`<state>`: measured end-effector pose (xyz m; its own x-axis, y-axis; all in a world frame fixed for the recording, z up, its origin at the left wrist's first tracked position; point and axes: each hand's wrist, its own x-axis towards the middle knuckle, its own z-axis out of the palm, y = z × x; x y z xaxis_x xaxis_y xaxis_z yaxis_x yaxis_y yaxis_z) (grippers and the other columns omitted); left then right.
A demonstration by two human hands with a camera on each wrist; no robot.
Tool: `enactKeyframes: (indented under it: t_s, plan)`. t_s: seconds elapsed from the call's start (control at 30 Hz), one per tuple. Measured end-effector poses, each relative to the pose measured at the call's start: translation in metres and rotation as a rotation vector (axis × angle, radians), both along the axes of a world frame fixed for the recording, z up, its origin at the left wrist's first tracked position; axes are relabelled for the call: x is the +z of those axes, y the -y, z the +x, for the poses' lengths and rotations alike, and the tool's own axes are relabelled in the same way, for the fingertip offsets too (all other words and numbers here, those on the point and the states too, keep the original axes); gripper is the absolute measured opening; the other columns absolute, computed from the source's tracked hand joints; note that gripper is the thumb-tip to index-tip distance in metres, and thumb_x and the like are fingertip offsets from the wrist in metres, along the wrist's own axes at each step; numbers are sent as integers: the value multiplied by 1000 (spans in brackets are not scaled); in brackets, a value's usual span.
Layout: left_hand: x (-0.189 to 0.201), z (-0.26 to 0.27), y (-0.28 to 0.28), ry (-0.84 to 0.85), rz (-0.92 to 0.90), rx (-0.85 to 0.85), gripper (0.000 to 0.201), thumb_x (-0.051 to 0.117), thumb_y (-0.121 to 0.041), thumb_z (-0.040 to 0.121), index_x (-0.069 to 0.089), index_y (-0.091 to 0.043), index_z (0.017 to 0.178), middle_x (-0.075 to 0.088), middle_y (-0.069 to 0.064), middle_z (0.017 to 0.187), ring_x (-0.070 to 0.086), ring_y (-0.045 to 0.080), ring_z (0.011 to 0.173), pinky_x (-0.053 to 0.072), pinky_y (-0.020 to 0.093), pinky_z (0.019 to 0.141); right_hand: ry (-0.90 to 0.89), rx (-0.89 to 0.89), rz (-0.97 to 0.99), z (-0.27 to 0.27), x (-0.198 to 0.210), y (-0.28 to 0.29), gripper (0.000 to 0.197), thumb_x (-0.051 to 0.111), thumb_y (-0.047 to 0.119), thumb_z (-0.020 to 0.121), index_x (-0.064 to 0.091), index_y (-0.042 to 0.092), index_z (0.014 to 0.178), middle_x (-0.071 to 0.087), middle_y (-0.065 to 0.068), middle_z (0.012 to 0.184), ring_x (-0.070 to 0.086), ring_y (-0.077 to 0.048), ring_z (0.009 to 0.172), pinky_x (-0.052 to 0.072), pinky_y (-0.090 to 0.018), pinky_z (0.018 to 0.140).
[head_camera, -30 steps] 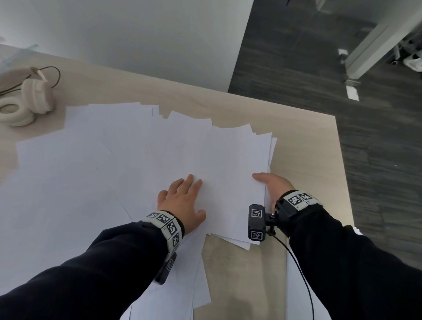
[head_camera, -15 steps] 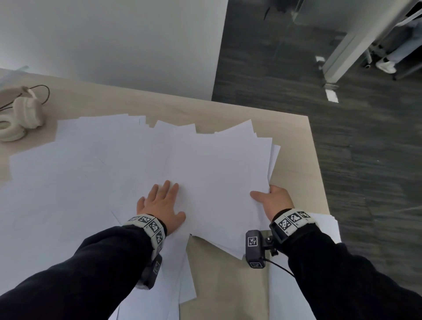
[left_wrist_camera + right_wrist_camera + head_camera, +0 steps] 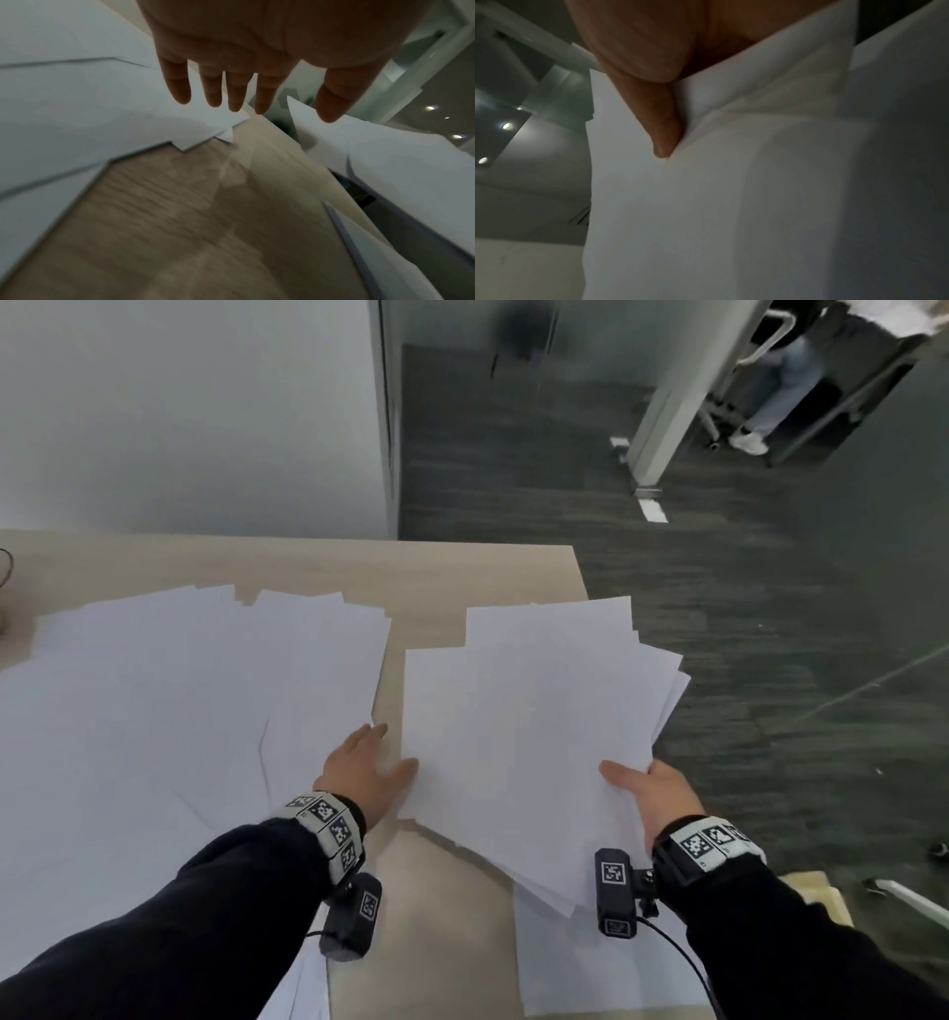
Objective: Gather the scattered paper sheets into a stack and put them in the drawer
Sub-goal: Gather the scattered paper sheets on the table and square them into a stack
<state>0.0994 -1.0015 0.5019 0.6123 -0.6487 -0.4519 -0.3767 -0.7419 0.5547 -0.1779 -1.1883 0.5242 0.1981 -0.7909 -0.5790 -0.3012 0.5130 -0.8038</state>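
Right hand pinches a loose fanned bundle of paper sheets, thumb on top, fingers under it out of view; the right wrist view shows the thumb pressed into the paper. The bundle is now lifted clear and hangs past the right edge of the desk; half a second ago it lay overlapping the big spread, pinned by both hands. Left hand is open, fingers straight and slightly spread, just off the bundle's left edge; contact can't be told. A strip of bare desk now separates the bundle from the remaining scattered sheets, which cover most of the desk's left side; another sheet lies under the right forearm. Judgement: only part is gathered, edges are uneven, so squaring and more collecting are needed. Drawer not in view.
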Motion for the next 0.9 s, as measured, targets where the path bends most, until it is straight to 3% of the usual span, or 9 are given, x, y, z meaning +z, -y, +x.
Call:
enactKeyframes:
  t_s: [0.1, 0.13, 0.2, 0.27, 0.4, 0.53, 0.67, 0.8, 0.9]
  plan:
    - [6, -26, 10, -249, -115, 114, 72, 58, -52, 90, 35, -21, 150, 46, 2, 150, 46, 23, 135, 37, 44, 113, 83, -53, 71, -30, 3, -9, 13, 68, -1, 84, 69, 3, 96, 76, -15, 91, 71, -33, 84, 55, -45, 83]
    - [10, -34, 13, -351, -149, 173, 66, 61, -53, 87, 47, -22, 143, 58, 2, 138, 58, 24, 123, 46, 46, 106, 93, -55, 86, -39, 2, -11, 13, 67, -2, 85, 69, 2, 98, 76, -16, 91, 71, -33, 84, 55, -46, 83]
    - [14, -49, 17, -445, -174, 237, 38, 62, -47, 83, 69, -22, 112, 74, 6, 108, 71, 27, 96, 59, 48, 87, 92, -56, 106, -55, -3, -15, 15, 68, -1, 84, 69, 1, 100, 75, -18, 93, 71, -36, 86, 55, -50, 86]
    - [14, -60, 16, -483, -195, 285, 16, 61, -30, 91, 73, -19, 93, 76, 11, 95, 71, 29, 84, 61, 46, 78, 72, -65, 135, -69, -11, -20, 20, 69, -1, 83, 68, -1, 103, 75, -21, 96, 70, -39, 89, 53, -56, 88]
    - [7, -75, 7, -423, -206, 358, 17, 61, -27, 91, 73, -21, 80, 73, 12, 82, 66, 29, 72, 57, 46, 71, 73, -29, 177, -88, -30, -31, 23, 72, 7, 80, 72, 7, 103, 74, -21, 100, 68, -43, 94, 50, -60, 90]
    - [-4, -81, -8, -382, -171, 467, 20, 59, -32, 90, 69, -17, 80, 73, 13, 87, 70, 35, 88, 56, 47, 88, 74, -55, 242, -92, -38, -38, 18, 64, 2, 86, 71, 9, 101, 75, -17, 95, 70, -35, 84, 56, -51, 81]
    - [-15, -87, -24, -440, -169, 589, 19, 56, -30, 95, 68, -18, 86, 73, 13, 92, 69, 35, 89, 56, 45, 87, 84, -81, 259, -88, -44, -41, 17, 62, 0, 88, 70, 8, 100, 75, -19, 94, 70, -35, 83, 55, -52, 82]
    - [-20, -100, -31, -675, -165, 717, 14, 56, -18, 95, 66, -13, 103, 72, 15, 96, 67, 36, 88, 55, 59, 87, 59, -65, 289, -80, -43, -43, 15, 64, 1, 87, 68, 2, 101, 73, -25, 97, 68, -44, 92, 51, -59, 90]
    - [-17, -110, -30, -765, -127, 689, 15, 62, -22, 94, 66, -10, 102, 73, 16, 96, 69, 35, 88, 58, 49, 77, -8, -2, 275, -78, -45, -43, 17, 66, 1, 86, 68, 0, 103, 72, -27, 99, 67, -47, 96, 49, -63, 91]
